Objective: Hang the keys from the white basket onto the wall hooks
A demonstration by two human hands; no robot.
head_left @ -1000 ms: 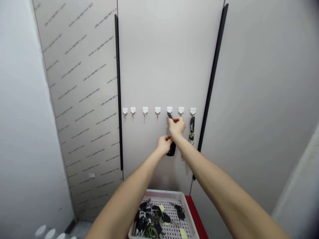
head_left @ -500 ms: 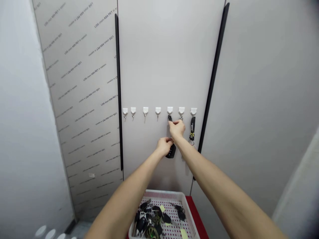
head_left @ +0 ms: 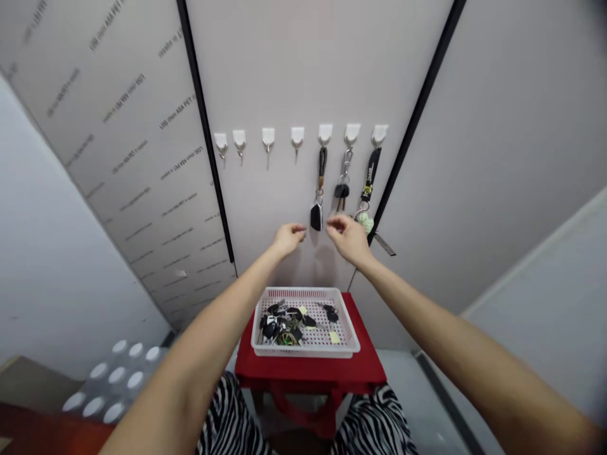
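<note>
A row of white wall hooks (head_left: 297, 135) runs across the pale panel. Three at the right carry keys: a black fob on a dark strap (head_left: 317, 216), a key bunch on a ring (head_left: 342, 189), and a black lanyard with a green charm (head_left: 370, 177). My left hand (head_left: 288, 238) and my right hand (head_left: 348, 235) hover just below the black fob, one on each side, fingers loosely apart and holding nothing. Neither touches the fob.
A white perforated basket (head_left: 348, 333) with several keys and fobs sits on a red stool (head_left: 313, 374) below the hooks. Black vertical strips (head_left: 206, 139) edge the wall panels. A pack of white-capped bottles (head_left: 114, 385) lies at the lower left. Zebra-striped trousers show at the bottom.
Both hands let go of the black fob, which now hangs from its hook, and dropped away below it. The camera tilted down, bringing the stool and trousers into view.
</note>
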